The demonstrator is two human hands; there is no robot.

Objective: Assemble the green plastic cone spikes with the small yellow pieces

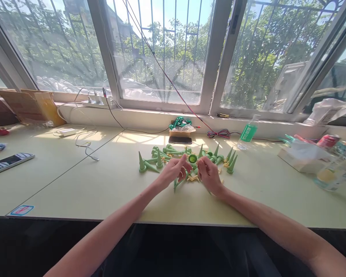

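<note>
My left hand [176,169] hovers over a pile of pale green plastic cones, thumb and loosely curled fingers apart, and nothing shows in its grasp. Beside it, my right hand [210,175] is closed in a pinch; whatever its fingers hold is too small or hidden to name. Between the two hands, the round hollow end of a green cone [192,158] faces me. Small yellow plastic pieces [193,178] lie among the cones. Some cones stand upright, such as the left one [141,162] and the right one [232,165]; others lie on their sides.
Behind the pile are a black phone [180,140] and a small box [180,132] with green cords. A green-labelled bottle [248,132] leans at right, near a cluttered white box [304,156]. A cable [88,152] and a dark slab-like device [10,163] lie left.
</note>
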